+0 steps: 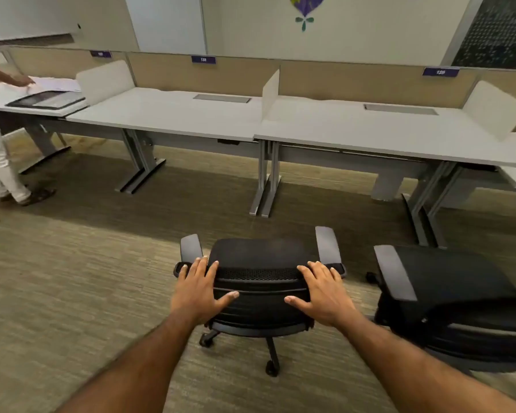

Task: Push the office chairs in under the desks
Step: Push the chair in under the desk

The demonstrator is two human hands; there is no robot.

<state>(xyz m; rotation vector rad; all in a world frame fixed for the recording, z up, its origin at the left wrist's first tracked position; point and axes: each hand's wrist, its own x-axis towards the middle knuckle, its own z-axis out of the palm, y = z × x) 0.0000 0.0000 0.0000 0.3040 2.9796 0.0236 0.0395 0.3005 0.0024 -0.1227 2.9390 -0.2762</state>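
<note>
Ahead, carpet point(191, 210) lies open between chair point(258, 257) and desks point(355, 135).

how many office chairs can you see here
2. One chair stands in the middle foreground, out from the desks, with the left hand and right hand on its backrest. The second chair is beside it at the right, partly cut off; others may be out of frame.

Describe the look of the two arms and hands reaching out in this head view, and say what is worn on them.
Both forearms are bare as far as the frame shows: no sleeves, gloves, watch or wristband. The left hand and the right hand are bare too, with no rings visible and short, plain fingernails. No markings show on either arm.
</note>
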